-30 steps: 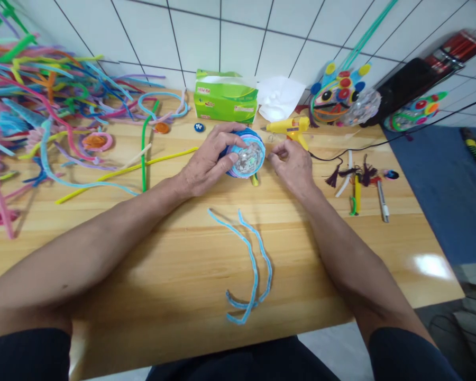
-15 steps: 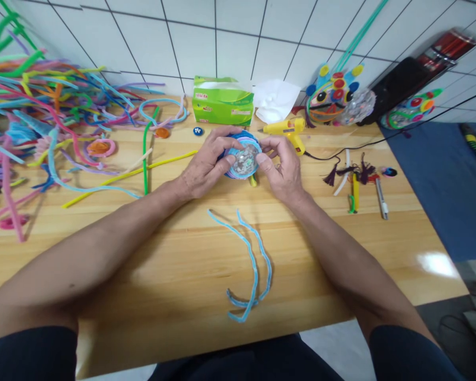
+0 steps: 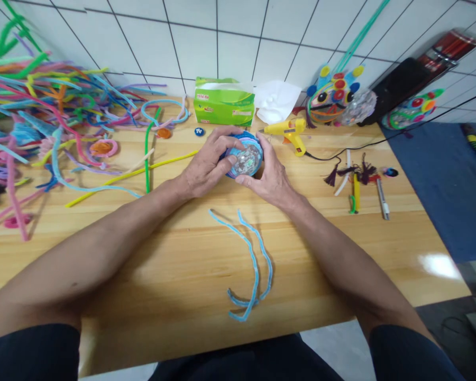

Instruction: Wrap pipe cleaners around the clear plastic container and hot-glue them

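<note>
A round craft piece (image 3: 245, 156), a clear faceted ball ringed with coiled blue and lilac pipe cleaners, sits on the wooden table (image 3: 182, 254) at mid-back. My left hand (image 3: 206, 164) is wrapped round its left side, fingers over the top. My right hand (image 3: 267, 177) cups its right and lower edge, thumb along the rim. Two light blue pipe cleaners (image 3: 250, 264) lie loose on the table nearer to me, between my forearms.
A heap of coloured pipe cleaners (image 3: 43, 116) covers the table's left. A green tissue box (image 3: 224, 106), a yellow glue gun (image 3: 287, 132) with its cord, finished craft figures (image 3: 337, 95), and pens with tassels (image 3: 360, 182) lie at the back and right. Blue floor mat beyond the right edge.
My right hand has moved left from beside the glue gun onto the craft piece and now cups its right edge. My left hand has kept its hold.
</note>
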`<state>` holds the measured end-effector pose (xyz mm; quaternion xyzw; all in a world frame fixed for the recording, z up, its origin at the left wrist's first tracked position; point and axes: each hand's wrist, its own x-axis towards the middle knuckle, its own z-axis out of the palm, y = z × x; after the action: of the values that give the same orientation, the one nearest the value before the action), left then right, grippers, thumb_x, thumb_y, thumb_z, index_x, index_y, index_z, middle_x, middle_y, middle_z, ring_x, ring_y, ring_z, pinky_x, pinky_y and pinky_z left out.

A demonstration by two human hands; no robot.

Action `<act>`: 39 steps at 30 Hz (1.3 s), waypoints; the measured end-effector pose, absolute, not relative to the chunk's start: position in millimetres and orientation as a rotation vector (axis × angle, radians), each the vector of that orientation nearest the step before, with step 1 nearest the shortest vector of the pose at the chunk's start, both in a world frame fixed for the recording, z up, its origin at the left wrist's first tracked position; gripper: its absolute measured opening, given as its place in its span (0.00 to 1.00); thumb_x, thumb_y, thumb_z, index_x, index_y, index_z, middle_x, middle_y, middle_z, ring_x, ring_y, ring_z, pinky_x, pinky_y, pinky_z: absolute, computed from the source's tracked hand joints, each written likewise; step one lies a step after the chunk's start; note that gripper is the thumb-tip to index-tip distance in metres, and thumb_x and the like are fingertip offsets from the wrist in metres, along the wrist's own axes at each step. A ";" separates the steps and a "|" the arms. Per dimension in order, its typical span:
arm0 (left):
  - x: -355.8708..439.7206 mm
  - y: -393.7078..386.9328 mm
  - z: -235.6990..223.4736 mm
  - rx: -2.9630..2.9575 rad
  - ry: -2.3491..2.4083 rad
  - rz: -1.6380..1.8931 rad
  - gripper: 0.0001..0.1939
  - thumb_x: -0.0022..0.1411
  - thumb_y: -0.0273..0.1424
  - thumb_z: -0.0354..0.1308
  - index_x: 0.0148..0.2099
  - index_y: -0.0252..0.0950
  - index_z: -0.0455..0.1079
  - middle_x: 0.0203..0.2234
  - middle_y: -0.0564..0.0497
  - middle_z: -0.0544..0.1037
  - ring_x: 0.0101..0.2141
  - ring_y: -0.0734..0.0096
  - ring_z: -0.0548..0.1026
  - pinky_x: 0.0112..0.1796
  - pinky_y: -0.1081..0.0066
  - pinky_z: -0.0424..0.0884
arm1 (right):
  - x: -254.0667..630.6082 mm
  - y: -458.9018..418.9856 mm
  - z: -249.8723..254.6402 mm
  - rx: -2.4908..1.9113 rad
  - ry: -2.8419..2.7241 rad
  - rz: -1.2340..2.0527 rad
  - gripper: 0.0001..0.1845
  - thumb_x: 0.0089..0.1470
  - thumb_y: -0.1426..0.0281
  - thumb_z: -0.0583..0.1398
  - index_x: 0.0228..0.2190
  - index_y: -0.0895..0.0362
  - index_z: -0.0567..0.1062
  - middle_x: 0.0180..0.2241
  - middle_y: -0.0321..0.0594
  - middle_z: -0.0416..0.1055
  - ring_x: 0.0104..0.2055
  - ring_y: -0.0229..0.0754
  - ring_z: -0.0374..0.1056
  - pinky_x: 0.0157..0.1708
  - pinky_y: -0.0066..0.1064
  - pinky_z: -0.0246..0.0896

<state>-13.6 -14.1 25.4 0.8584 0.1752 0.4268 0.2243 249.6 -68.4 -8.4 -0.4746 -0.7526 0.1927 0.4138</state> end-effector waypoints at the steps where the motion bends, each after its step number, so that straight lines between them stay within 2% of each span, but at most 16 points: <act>1: -13.8 -13.9 25.6 2.379 0.482 1.175 0.20 0.91 0.52 0.51 0.70 0.51 0.74 0.76 0.44 0.77 0.77 0.47 0.76 0.77 0.35 0.77 | 248.8 -67.5 -9.7 -1.202 -1.891 0.496 0.72 0.56 0.29 0.76 0.84 0.46 0.56 0.83 0.58 0.65 0.87 0.75 0.61 0.85 0.77 0.60; 5: -14.7 -14.1 26.5 2.407 0.475 1.172 0.20 0.91 0.52 0.51 0.70 0.49 0.73 0.76 0.41 0.77 0.77 0.47 0.77 0.77 0.36 0.78 | 247.5 -65.4 -11.3 -1.221 -1.873 0.495 0.72 0.55 0.34 0.79 0.84 0.45 0.56 0.84 0.57 0.65 0.88 0.75 0.59 0.86 0.77 0.58; 12: -15.4 -17.5 26.0 2.455 0.512 1.181 0.18 0.92 0.50 0.50 0.70 0.51 0.72 0.77 0.44 0.76 0.78 0.46 0.75 0.78 0.32 0.76 | 250.6 -64.8 -4.0 -1.217 -1.899 0.437 0.71 0.56 0.43 0.81 0.85 0.44 0.55 0.86 0.53 0.62 0.89 0.74 0.58 0.88 0.75 0.56; 16: -14.1 -15.8 21.8 2.469 0.448 1.244 0.16 0.92 0.47 0.53 0.70 0.49 0.71 0.77 0.43 0.76 0.78 0.48 0.75 0.79 0.36 0.75 | 250.4 -63.8 -1.2 -1.166 -1.922 0.413 0.69 0.56 0.46 0.82 0.84 0.46 0.56 0.86 0.56 0.62 0.89 0.73 0.59 0.88 0.74 0.56; 19: -13.9 -15.7 20.7 2.405 0.441 1.263 0.17 0.90 0.51 0.56 0.69 0.50 0.74 0.76 0.43 0.77 0.77 0.45 0.76 0.79 0.36 0.75 | 245.5 -65.0 -0.1 -1.165 -1.904 0.411 0.70 0.55 0.47 0.83 0.84 0.46 0.56 0.85 0.57 0.62 0.88 0.74 0.59 0.87 0.77 0.57; 22: -14.6 -17.1 21.5 2.388 0.491 1.244 0.20 0.89 0.55 0.55 0.68 0.51 0.75 0.75 0.43 0.78 0.77 0.43 0.77 0.78 0.32 0.75 | 238.7 -67.0 -0.7 -1.180 -1.883 0.414 0.70 0.55 0.47 0.84 0.83 0.46 0.57 0.85 0.59 0.61 0.88 0.75 0.60 0.86 0.79 0.59; 27: -13.8 -20.4 23.2 2.350 0.474 1.249 0.18 0.90 0.52 0.54 0.67 0.51 0.76 0.74 0.45 0.78 0.75 0.44 0.77 0.77 0.34 0.78 | 232.7 -67.6 -5.5 -1.174 -1.860 0.371 0.67 0.59 0.46 0.82 0.84 0.46 0.56 0.85 0.58 0.62 0.87 0.72 0.61 0.86 0.77 0.59; 33: -11.1 -26.3 28.4 2.191 0.478 1.303 0.16 0.90 0.50 0.59 0.62 0.48 0.80 0.69 0.49 0.81 0.72 0.48 0.79 0.75 0.38 0.79 | 233.8 -65.9 -8.4 -1.159 -1.875 0.326 0.67 0.59 0.45 0.82 0.84 0.45 0.57 0.84 0.57 0.63 0.88 0.73 0.58 0.87 0.77 0.57; 39: -8.9 -28.3 31.5 2.054 0.557 1.248 0.16 0.88 0.54 0.61 0.57 0.48 0.78 0.69 0.45 0.82 0.71 0.50 0.80 0.77 0.39 0.77 | 231.2 -66.9 -4.5 -1.149 -1.867 0.340 0.63 0.61 0.44 0.80 0.83 0.45 0.59 0.83 0.57 0.64 0.87 0.74 0.61 0.86 0.81 0.56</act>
<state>-8.9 -28.3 31.5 0.7856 0.2130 0.4775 0.3310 231.2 -66.9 -4.5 -0.4637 -0.7536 0.1373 0.4452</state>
